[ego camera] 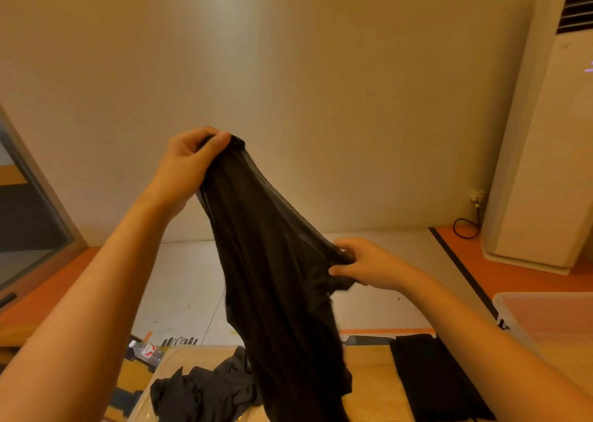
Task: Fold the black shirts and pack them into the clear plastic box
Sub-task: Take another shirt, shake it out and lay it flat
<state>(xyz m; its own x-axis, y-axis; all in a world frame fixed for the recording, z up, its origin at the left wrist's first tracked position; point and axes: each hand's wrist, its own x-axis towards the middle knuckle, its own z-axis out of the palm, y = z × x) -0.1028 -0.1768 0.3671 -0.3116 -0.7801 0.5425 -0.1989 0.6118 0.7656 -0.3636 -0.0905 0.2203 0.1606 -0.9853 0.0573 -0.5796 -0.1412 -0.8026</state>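
Observation:
A black shirt (272,277) hangs in the air in front of me, stretched between both hands. My left hand (189,161) grips its upper edge, raised high. My right hand (369,264) pinches another part of the edge lower and to the right. The shirt's lower end drapes down over the wooden table (369,383). A crumpled black shirt (205,389) lies in a clear plastic box (150,386) at the bottom left. A folded black shirt (430,380) lies flat on the table at the right. Another clear plastic box (526,312) shows at the right edge.
A white mat (179,287) covers the floor beyond the table, with orange floor (513,267) around it. A tall white air conditioner (545,152) stands at the back right with a black cable (465,229) beside it. Small packets (144,351) lie at the table's left.

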